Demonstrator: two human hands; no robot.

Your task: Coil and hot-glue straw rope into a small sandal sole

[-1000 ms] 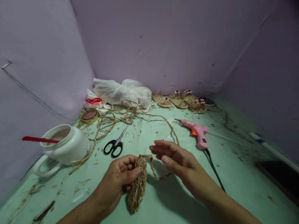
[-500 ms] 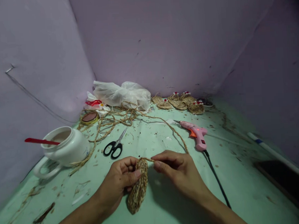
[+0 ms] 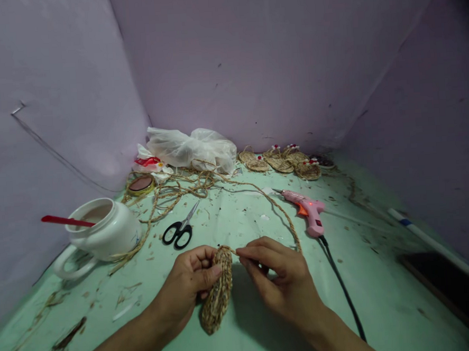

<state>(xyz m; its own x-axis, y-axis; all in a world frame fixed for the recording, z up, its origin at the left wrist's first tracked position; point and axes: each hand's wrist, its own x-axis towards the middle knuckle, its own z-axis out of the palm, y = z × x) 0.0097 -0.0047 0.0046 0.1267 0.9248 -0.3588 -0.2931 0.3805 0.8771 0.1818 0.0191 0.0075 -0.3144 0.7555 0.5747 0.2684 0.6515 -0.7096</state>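
My left hand (image 3: 187, 285) is closed round a flat oval coil of braided straw rope (image 3: 218, 293), held on edge above the green table (image 3: 385, 293). My right hand (image 3: 283, 281) pinches the loose braided rope (image 3: 278, 210) right where it leaves the top of the coil. From there the rope runs up and back across the table toward a tangled heap of the same rope (image 3: 171, 187).
Black scissors (image 3: 179, 231) lie behind my left hand. A pink glue gun (image 3: 309, 212) with a black cord (image 3: 343, 290) lies to the right. A white ceramic pot (image 3: 100, 231) with a red stick, a round tin (image 3: 140, 184), plastic bags (image 3: 191, 146) and several small woven pieces (image 3: 285, 162) sit further back.
My right hand went from open fingers beside the coil to a pinch on the rope at the coil's top, then drew closer in. The rope's slack loop pulled straighter.
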